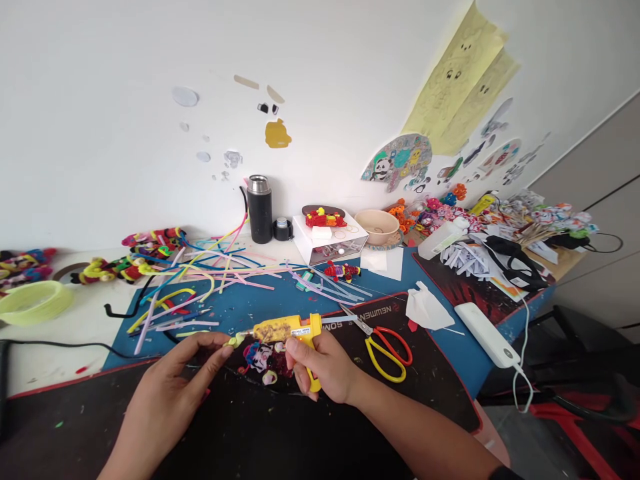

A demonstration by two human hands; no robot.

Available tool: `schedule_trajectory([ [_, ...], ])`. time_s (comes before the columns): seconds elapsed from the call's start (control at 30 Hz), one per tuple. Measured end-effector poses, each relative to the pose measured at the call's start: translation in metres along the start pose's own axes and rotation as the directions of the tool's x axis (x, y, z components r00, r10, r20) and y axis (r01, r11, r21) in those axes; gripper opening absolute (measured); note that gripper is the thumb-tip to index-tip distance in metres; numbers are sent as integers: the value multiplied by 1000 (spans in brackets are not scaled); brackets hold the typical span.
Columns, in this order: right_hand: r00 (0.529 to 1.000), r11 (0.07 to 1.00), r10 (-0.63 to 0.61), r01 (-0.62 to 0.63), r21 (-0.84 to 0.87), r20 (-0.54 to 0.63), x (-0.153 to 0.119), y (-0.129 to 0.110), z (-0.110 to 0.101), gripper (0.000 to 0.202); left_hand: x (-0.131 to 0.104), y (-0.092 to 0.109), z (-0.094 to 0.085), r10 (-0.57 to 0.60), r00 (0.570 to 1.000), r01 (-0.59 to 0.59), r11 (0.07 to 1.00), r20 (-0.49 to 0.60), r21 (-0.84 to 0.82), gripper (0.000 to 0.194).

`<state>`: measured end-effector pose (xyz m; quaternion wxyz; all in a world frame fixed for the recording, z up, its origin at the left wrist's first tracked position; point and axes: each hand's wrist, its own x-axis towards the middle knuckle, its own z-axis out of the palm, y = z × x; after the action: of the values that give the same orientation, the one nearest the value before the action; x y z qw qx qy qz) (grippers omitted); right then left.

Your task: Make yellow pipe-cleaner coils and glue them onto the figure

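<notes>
My right hand [320, 363] is closed round the handle of a yellow hot glue gun [280, 329]. A translucent glue stick [337, 320] pokes out of its back end. The nozzle points left and meets, or nearly meets, a small pale yellow-green fuzzy piece [236, 341]. Thumb and fingertips of my left hand [185, 380] pinch that piece; its exact shape is too small to make out. Just below the gun, partly covered by it, lies a pipe-cleaner figure [257, 358] with a white face and blue and dark red parts. Scissors [385, 347] with red and yellow handles lie to the right.
Loose pipe cleaners [220, 273] spread over the blue mat. Behind stand a black thermos [260, 210], a white box [325, 243] and a beige bowl [377, 225]. Right are a white bottle [443, 237] and a white power strip [487, 335]. A pale green roll [35, 301] sits left.
</notes>
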<state>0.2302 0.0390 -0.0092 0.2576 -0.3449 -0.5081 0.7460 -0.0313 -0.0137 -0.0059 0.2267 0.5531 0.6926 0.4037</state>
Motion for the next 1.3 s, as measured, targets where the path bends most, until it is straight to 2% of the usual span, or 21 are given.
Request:
schedule_trajectory([
  [0.77,1000,1000,5,-5,-23,0,-2,-2,-1,77,0,-4,1,-12,999,12,1000,-30,27,63],
  [1.3,1000,999,9,-9,-42,-2,-1,1,0,77,1,-1,0,-1,1000,1,1000,-6,28,65],
])
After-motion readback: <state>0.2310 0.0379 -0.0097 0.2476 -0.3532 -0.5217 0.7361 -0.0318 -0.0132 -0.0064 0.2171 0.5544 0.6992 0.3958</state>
